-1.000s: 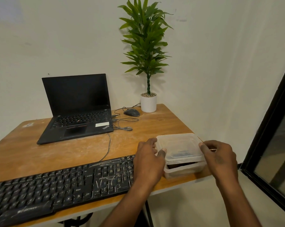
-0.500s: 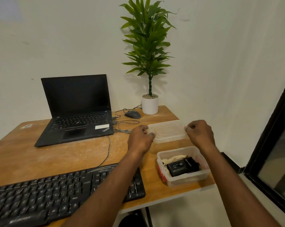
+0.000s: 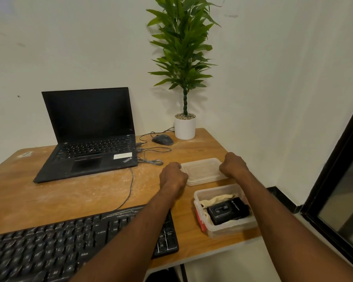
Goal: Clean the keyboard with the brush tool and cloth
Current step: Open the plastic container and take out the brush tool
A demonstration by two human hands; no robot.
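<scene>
Both hands hold a clear lid flat on the wooden counter [image 3: 90,196], right of the middle of the frame. The left hand [image 3: 172,175] grips the left edge of the lid [image 3: 202,169], and the right hand [image 3: 233,164] grips its right edge. Just below the lid sits an open plastic box [image 3: 230,227] with a pale cloth [image 3: 216,200] and a black tool [image 3: 227,211] inside. The black keyboard [image 3: 59,247] fills the lower left.
</scene>
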